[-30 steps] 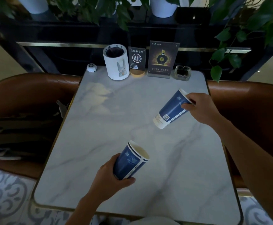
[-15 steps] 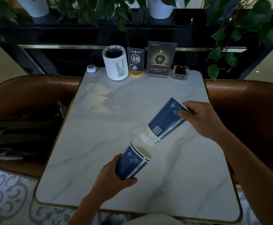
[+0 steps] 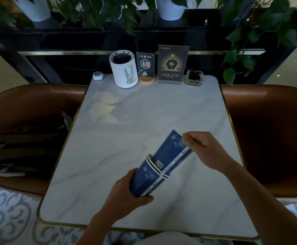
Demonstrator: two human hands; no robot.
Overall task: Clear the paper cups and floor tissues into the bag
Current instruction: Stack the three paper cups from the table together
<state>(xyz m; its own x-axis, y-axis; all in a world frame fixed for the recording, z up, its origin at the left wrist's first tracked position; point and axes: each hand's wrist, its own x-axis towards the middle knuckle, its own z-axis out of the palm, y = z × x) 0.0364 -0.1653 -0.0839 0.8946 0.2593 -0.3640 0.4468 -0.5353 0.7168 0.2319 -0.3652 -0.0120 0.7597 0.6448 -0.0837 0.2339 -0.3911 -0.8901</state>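
Over the marble table (image 3: 144, 121), two hands working one nested stack of blue paper cups. Left hand (image 3: 124, 197) wrapped around the lower blue cup (image 3: 146, 179) near its base, at about 6 o'clock on the tabletop, cup tilted with its white double rim toward 1 o'clock. Upper blue cup (image 3: 172, 151) pushed base-first into that rim, leaning the same way, its QR print just above the lower cup's lip. Right hand (image 3: 200, 149) pinching the upper cup's rim, thumb and fingers closed narrow on the edge, at roughly 4 o'clock from the table's centre. Both cups lifted clear of the surface.

Along the far edge at 12 o'clock: white rabbit-print holder (image 3: 123, 69), A10 table sign (image 3: 145, 67) on a wooden base, acrylic bottle advert (image 3: 172, 65), glass ashtray (image 3: 195, 77), small white call button (image 3: 96, 75) toward 11 o'clock. Brown leather seats (image 3: 268, 129) at 3 and 9 o'clock; no bag or tissues in view
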